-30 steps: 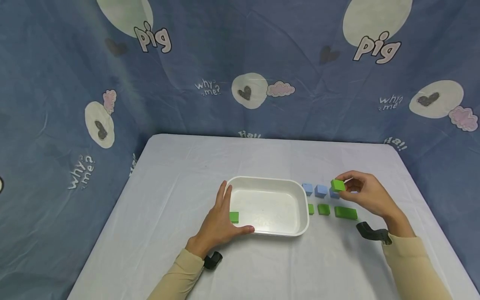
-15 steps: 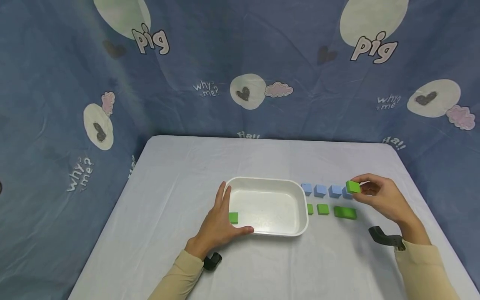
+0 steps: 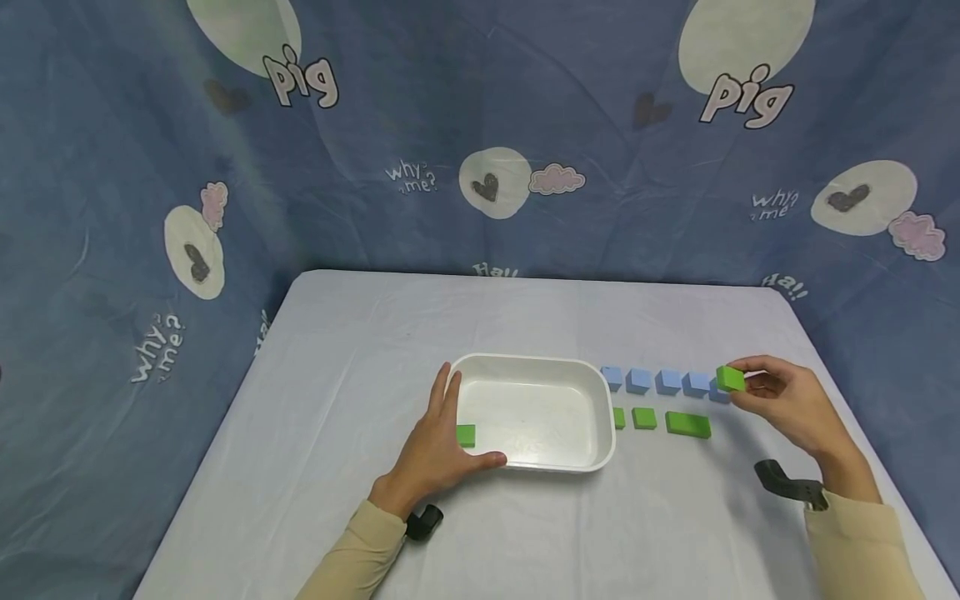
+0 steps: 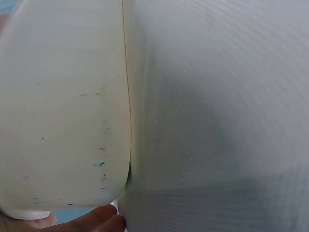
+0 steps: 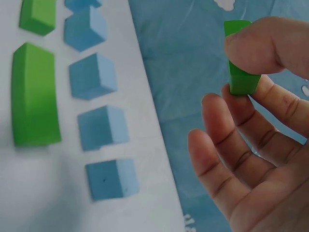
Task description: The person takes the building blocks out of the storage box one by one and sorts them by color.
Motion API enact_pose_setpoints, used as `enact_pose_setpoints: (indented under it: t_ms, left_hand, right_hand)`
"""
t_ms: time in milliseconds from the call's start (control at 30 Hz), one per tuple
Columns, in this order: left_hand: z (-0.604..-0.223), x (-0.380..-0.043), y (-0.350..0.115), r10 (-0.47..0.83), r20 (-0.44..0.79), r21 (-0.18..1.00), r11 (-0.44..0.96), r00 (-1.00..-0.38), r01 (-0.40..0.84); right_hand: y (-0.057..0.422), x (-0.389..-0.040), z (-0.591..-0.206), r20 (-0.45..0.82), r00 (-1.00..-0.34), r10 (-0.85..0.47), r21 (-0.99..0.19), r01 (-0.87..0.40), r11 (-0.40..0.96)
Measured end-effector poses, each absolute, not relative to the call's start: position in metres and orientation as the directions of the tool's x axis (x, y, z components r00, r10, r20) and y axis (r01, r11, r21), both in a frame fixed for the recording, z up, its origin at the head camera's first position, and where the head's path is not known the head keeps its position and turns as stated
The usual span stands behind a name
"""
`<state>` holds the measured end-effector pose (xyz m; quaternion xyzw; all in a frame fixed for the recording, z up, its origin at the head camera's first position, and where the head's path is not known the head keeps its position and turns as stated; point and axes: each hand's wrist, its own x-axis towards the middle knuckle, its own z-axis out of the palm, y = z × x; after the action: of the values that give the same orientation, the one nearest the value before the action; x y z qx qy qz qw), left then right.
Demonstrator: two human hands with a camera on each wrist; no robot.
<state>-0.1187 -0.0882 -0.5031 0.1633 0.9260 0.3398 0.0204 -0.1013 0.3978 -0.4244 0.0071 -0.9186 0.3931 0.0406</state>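
Between thumb and fingers of my right hand (image 3: 798,404) is a green block (image 3: 730,378), lifted above the right end of a row of blue blocks (image 3: 695,384). The right wrist view shows the thumb (image 5: 260,48) on its face and the other fingers spread below. A white tray (image 3: 536,469) stands at the middle of the table. My left hand (image 3: 435,446) holds the tray's left end, thumb at the front rim and fingers along the left side. Inside the tray, a green block (image 3: 466,436) lies partly hidden by that hand. The tray's speckled outer wall (image 4: 67,121) fills part of the left wrist view.
Nearer than the blue row lie a long green block (image 3: 687,424), a small green block (image 3: 643,418) and another one partly hidden by the tray's right rim. A white cloth covers the table (image 3: 525,542). A blue printed curtain (image 3: 600,225) hangs behind.
My right hand has moved right with the green block, along the blue row, uncovering more blue blocks. The left hand and tray have stayed in place.
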Motion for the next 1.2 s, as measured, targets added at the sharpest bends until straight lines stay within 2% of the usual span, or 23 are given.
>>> enact_pose_setpoints:
  t_ms: [267, 767, 1200]
  left_hand:
    - [-0.503, -0.119, -0.089, 0.325, 0.085, 0.628, 0.716, -0.942, 0.304]
    - [-0.503, -0.119, -0.089, 0.321, 0.108, 0.634, 0.707, -0.941, 0.314]
    - [-0.502, -0.12, -0.088, 0.322, 0.075, 0.639, 0.711, -0.944, 0.294]
  right_hand:
    - [0.407, -0.094, -0.438, 0.033, -0.999, 0.04, -0.73, 0.004, 0.684]
    - [0.413, -0.08, -0.473, -0.065, -0.997, 0.051, -0.677, 0.081, 0.732]
    - [0.418, -0.077, -0.488, -0.102, -0.993, 0.06, -0.688, 0.114, 0.717]
